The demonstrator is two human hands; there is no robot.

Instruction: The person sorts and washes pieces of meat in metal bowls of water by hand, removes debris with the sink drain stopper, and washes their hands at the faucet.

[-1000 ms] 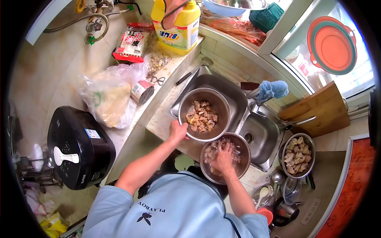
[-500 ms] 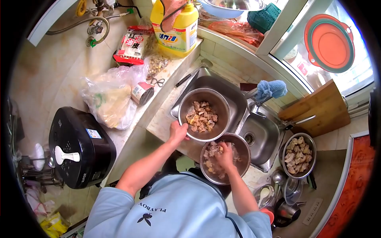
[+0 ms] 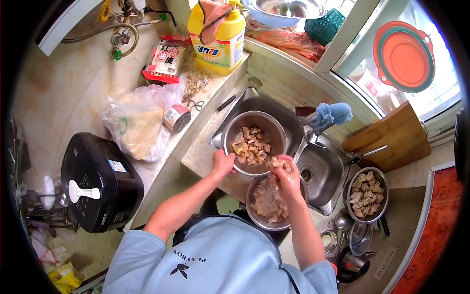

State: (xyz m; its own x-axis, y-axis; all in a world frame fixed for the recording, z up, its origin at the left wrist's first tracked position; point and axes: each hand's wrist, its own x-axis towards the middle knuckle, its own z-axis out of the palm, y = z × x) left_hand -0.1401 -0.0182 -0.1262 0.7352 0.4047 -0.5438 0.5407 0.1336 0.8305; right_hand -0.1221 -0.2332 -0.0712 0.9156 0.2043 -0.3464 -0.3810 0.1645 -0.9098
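My left hand [image 3: 223, 162] grips the lower left rim of a steel bowl [image 3: 274, 124], which sits over the left sink basin and has meat pieces [image 3: 252, 147] in it. Closed around some wet meat chunks, my right hand [image 3: 285, 172] is raised over the rim between that bowl and a second steel bowl [image 3: 252, 214]. This second bowl is nearer my body and holds cloudy water with more meat [image 3: 269, 200] in it. A third bowl [image 3: 348, 195] with pale meat pieces [image 3: 366, 194] stands to the right of the sink.
Behind the sink are a faucet with a blue cloth [image 3: 333, 114] and a wooden cutting board [image 3: 391, 134]. Ladle, pot [image 3: 355, 262] and dishes crowd the right counter. At left stand a black rice cooker [image 3: 98, 181], plastic bags [image 3: 134, 122] and a yellow detergent jug [image 3: 218, 44].
My right hand has come up out of the water in the near bowl with meat in it, moving toward the far bowl. My left hand stays on the far bowl's rim.
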